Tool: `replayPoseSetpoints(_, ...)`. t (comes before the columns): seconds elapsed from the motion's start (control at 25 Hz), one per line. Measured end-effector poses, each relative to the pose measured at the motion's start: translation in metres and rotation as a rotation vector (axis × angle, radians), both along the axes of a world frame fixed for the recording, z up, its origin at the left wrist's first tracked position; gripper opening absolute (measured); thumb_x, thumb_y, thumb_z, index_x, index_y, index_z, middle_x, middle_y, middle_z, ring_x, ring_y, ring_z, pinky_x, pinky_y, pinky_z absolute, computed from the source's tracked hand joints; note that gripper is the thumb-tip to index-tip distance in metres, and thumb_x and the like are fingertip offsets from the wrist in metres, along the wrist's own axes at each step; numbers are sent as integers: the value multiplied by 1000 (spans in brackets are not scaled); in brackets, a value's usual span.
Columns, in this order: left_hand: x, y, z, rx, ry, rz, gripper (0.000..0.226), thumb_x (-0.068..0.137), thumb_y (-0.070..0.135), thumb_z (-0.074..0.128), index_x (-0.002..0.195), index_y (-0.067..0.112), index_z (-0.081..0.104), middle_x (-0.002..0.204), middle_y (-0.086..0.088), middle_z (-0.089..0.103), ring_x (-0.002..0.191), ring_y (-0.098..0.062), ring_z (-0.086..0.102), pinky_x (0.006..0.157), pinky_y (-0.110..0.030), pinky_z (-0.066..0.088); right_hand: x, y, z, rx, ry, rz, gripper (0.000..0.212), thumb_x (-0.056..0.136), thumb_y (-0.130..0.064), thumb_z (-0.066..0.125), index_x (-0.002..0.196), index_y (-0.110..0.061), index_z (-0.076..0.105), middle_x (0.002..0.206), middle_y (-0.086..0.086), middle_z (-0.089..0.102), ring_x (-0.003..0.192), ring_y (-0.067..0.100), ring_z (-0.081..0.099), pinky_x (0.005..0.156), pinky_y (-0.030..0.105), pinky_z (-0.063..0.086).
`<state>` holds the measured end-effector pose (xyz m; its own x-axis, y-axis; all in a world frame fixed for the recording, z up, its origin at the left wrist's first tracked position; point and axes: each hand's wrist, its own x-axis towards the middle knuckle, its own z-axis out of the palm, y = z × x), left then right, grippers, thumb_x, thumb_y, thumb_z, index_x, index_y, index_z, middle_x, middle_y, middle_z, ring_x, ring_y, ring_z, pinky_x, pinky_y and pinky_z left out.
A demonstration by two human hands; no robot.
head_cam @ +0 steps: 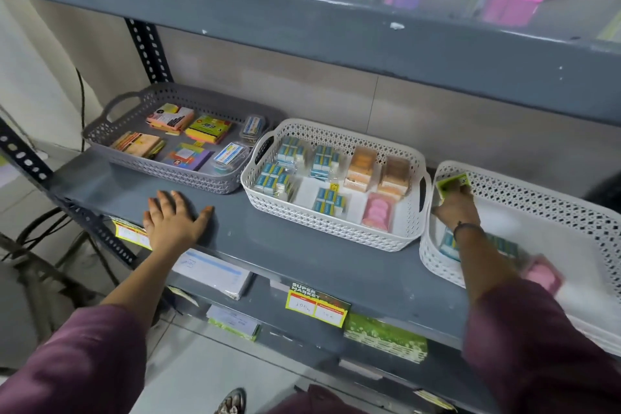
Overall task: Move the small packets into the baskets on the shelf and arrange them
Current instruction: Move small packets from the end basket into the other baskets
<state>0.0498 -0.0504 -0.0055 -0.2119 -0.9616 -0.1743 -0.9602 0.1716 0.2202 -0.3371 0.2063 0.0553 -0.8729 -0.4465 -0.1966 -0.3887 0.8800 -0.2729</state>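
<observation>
Nearest, her left hand point(174, 217) lies flat and released on the grey shelf point(302, 255), fingers spread, holding nothing. Further over, the right hand point(455, 205) reaches into the right white basket point(544, 198), its grip closed on a small green packet point(452, 183). Blue packets point(450, 242) lie just below that wrist. Between the hands sits the middle white basket point(329, 225) with more packets; beyond the left hand, a grey basket point(134, 111).

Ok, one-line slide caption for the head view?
Right hand holds a green packet over the right white basket; left hand rests flat on the grey shelf.
</observation>
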Motion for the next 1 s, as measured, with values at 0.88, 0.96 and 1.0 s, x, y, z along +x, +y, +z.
replayPoseSetpoints(0.88,9,-14,4,168,54,-97,112,76,76,40,148,8,-11,155,-17,-25,143,-34,-21,116,-48,-8,203,-206,74,-460,406,996,46,87,-8,52,130,-22,59,136,-3,61,126,20,51,106,35,35)
replayPoseSetpoints(0.96,9,-15,3,156,61,-96,110,76,76,39,148,7,-10,155,-18,-23,143,-35,-20,116,-49,-7,224,-255,66,-378,361,1120,43,90,-11,48,131,-21,58,137,1,59,128,20,49,109,34,35)
replayPoseSetpoints(1.0,9,-14,2,146,64,-94,110,76,75,39,148,7,-9,155,-18,-22,143,-36,-20,116,-49,-7,233,-276,60,-324,336,1164,40,93,-13,47,130,-20,59,136,5,60,126,23,51,108,35,38)
